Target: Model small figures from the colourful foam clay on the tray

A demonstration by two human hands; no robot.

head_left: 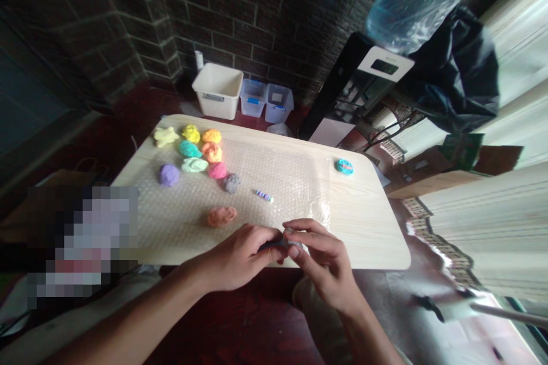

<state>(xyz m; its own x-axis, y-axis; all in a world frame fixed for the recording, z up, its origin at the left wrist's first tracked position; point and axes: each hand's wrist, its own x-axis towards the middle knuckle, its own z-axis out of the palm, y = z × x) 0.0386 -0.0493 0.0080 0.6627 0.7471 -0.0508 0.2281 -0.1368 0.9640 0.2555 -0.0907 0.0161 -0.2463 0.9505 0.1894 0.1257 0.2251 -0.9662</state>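
Note:
At the table's near edge, my left hand (237, 256) is closed with thumb and fingers on a small grey piece of modelling clay (279, 243). My right hand (325, 262) pinches the other end of the same piece, and the fingers of both hands cover much of it. Just beyond them lies a short striped clay stick (264, 195) in dark and pale bands. A brownish-orange clay lump (222, 216) rests left of the hands, with a dark grey lump (232, 183) farther back.
Bubble wrap (282, 168) covers much of the table (368, 217). Several coloured lumps, including a purple one (169, 175) and a pink one (217, 170), sit at the left. A blue clay disc (345, 166) lies at the right. Bins (218, 94) stand beyond the table.

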